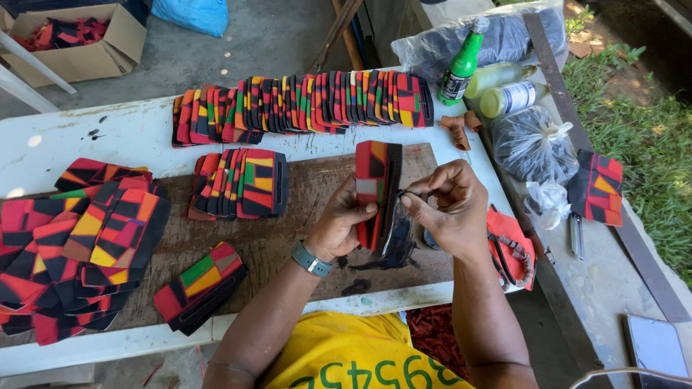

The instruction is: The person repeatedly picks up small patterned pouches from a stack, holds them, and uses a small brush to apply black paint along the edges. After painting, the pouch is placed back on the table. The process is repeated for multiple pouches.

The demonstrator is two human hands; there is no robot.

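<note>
Both bare forearms reached forward from the bottom of the view and met in the middle. The left hand was curled, thumb on top and fingers wrapped closed in a grip, a watch band round its wrist. The right hand arched over from the right, its fingers pinched together at the tips, close against the left thumb.

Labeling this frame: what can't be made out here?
Head view only:
- Small item pinched in the right hand: hidden by fingers, too small.
- Lower part of the patterned piece held by the left hand: covered by both hands.
- Phone: cut off by the bottom edge.
- Cardboard box contents: too small, box cut off at the top edge.
</note>
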